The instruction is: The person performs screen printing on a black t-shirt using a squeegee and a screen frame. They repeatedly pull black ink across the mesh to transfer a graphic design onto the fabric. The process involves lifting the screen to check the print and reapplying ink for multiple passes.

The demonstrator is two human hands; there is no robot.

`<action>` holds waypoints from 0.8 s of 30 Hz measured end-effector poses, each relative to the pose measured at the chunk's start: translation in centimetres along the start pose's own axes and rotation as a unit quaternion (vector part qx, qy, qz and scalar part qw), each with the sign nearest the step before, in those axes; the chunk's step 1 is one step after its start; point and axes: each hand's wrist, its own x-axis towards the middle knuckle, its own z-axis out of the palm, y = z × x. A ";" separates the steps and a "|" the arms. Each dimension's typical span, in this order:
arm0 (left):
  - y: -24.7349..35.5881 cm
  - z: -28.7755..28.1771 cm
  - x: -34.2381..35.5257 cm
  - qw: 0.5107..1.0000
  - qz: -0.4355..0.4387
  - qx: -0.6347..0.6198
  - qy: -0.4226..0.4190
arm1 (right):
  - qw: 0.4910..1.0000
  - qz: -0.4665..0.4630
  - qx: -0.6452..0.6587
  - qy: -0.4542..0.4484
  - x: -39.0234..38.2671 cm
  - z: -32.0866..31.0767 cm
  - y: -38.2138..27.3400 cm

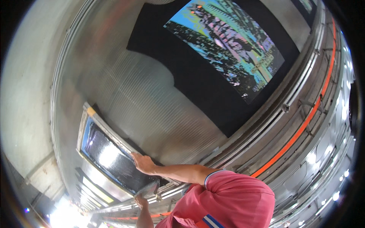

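Observation:
A long screen-printing frame with pale rails and a blue-edged, glossy dark mesh lies slanted at lower left. My right hand is closed over its upper long rail. Across the mesh, my left hand is closed at the lower long rail; its fingers show only in part. Between both hands, a grey flat blade-like piece sits over the near end of the mesh; its kind is unclear. Further up lies a black garment piece with a large colourful print, apart from both hands.
Under these lies a long greyish worktable with fine ridges. Metal rails and an orange strip run along its right side. Another dark printed piece shows at top right. Bright panels stand beyond the frame at lower left.

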 end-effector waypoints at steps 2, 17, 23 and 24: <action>0.5 0.2 1.0 1.000 -0.010 0.002 -0.015 | 1.000 -0.021 -0.013 0.014 0.0 0.5 0.7; -2.6 2.6 2.4 0.992 -0.075 0.052 -0.092 | 1.000 -0.024 0.007 -0.011 -1.1 -1.1 -0.6; -1.7 2.4 2.8 0.993 -0.046 0.081 -0.075 | 0.999 -0.024 -0.022 -0.002 -0.8 -0.9 0.0; -2.4 1.8 3.8 0.988 -0.051 -0.007 -0.144 | 1.000 -0.020 -0.014 -0.002 -0.9 -1.0 -0.1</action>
